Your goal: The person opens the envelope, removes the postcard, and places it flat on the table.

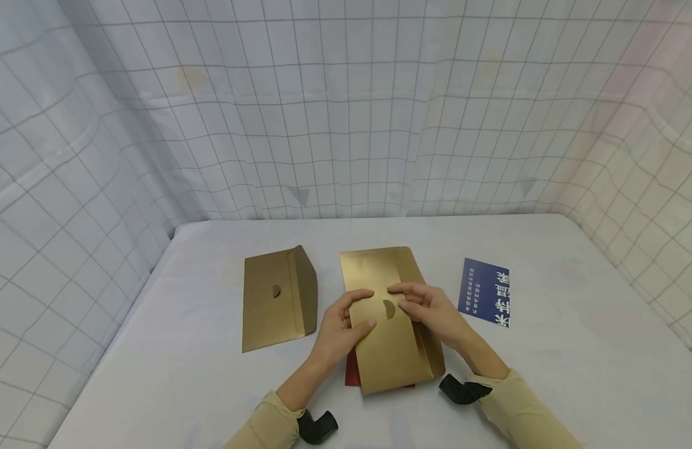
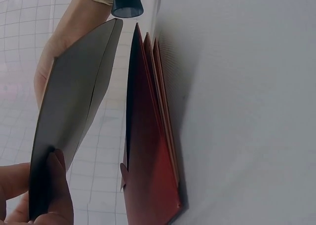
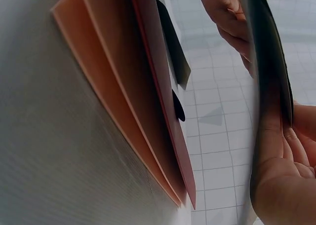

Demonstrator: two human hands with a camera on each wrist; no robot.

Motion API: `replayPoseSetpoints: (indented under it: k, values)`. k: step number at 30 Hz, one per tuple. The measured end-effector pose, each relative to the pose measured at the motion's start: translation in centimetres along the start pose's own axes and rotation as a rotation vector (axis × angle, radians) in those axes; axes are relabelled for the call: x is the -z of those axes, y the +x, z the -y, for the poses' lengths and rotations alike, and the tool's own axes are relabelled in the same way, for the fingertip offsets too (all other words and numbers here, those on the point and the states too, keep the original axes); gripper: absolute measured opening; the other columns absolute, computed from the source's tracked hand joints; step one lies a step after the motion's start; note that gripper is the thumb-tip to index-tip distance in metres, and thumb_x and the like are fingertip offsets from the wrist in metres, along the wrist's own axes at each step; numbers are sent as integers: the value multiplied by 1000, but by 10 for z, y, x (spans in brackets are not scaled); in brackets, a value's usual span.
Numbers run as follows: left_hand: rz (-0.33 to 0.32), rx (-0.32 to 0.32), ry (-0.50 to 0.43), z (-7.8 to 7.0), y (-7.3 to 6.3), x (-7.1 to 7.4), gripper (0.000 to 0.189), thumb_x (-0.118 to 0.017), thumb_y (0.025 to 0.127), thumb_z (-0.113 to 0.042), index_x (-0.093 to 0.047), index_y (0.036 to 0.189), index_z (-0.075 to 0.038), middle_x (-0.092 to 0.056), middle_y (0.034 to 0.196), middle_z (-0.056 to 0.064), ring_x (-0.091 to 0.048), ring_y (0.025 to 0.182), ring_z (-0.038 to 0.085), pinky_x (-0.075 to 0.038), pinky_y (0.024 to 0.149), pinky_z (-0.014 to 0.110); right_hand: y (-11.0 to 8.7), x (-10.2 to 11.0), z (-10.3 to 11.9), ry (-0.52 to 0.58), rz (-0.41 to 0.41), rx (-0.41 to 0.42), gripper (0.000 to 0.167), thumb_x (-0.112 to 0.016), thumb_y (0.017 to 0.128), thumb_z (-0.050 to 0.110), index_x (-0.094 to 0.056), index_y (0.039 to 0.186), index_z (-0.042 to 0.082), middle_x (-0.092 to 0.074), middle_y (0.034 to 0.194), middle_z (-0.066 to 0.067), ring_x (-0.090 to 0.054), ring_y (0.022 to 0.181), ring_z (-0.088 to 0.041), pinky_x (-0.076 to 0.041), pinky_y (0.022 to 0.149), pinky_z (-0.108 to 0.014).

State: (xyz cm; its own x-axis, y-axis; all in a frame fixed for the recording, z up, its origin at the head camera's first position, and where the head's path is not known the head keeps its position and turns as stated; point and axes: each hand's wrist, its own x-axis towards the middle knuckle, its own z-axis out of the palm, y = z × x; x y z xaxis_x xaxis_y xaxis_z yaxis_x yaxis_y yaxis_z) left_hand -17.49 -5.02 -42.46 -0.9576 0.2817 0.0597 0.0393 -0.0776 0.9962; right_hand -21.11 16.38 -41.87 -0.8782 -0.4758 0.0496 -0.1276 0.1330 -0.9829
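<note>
A gold envelope [image 1: 387, 358], its flap unfolded on the right side and a half-round notch near its middle, is held up over the table by both hands. At its left edge my left hand [image 1: 337, 330] pinches it, thumb on top. My right hand [image 1: 435, 310] pinches the edge of its opening near the notch; the right wrist view shows those fingers [image 3: 271, 136] against the envelope. Under it lies a small stack of red envelopes [image 2: 153, 156], mostly covered in the head view and seen edge-on in both wrist views.
A second gold envelope [image 1: 267, 312] with its flap raised lies to the left on the white table [image 1: 171, 374]. To the right is a blue card [image 1: 483, 293] with white lettering. Grid-patterned white curtains [image 1: 357, 125] surround the table's back and sides.
</note>
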Motion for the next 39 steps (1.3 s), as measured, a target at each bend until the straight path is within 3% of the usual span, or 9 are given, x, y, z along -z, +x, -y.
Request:
replayPoseSetpoints:
  k: [6, 16, 23, 25, 32, 39]
  values:
    - [28, -25, 15, 1, 0, 1, 48, -58, 85, 5, -46, 131, -4, -59, 114, 29, -64, 79, 4, -53, 65, 22, 0, 0, -1, -22, 12, 11, 36, -54, 95, 17, -53, 128, 4, -64, 83, 12, -57, 75, -2, -50, 69, -22]
    - [39, -42, 28, -1, 0, 1, 49, -61, 84, 3, -47, 131, -3, -59, 113, 31, -64, 79, 3, -53, 64, 20, 1, 0, 2, -12, -12, -41, 37, -57, 93, 14, -54, 127, -1, -69, 89, 16, -61, 79, -1, -51, 71, -20]
    - [33, -23, 41, -2, 0, 0, 49, -61, 84, 4, -48, 130, -4, -60, 114, 31, -64, 79, 3, -52, 65, 19, 1, -1, 2, -30, -45, -74, 35, -57, 91, 11, -56, 125, 0, -70, 87, 14, -60, 76, -1, -51, 69, -20]
    - [29, -21, 49, -1, 0, 0, 49, -61, 83, 4, -49, 130, -4, -60, 114, 30, -64, 79, 2, -52, 65, 19, 0, -1, 2, -31, -54, -85, 35, -58, 91, 11, -56, 124, -1, -71, 90, 9, -61, 76, -1, -51, 69, -20]
    - [27, -25, 49, -1, -1, 0, 49, -61, 83, 5, -49, 130, -4, -60, 113, 31, -64, 79, 1, -53, 65, 19, 0, 0, 4, -42, -76, -102, 37, -60, 90, 11, -56, 124, -4, -67, 107, -25, -63, 76, -1, -52, 69, -21]
    - [37, -20, 38, -2, -1, 0, 50, -60, 83, 5, -48, 131, -3, -60, 113, 32, -65, 77, 3, -53, 64, 20, -1, 0, 5, -58, -109, -112, 38, -63, 88, 14, -57, 122, -3, -67, 107, -27, -63, 74, -1, -52, 69, -22]
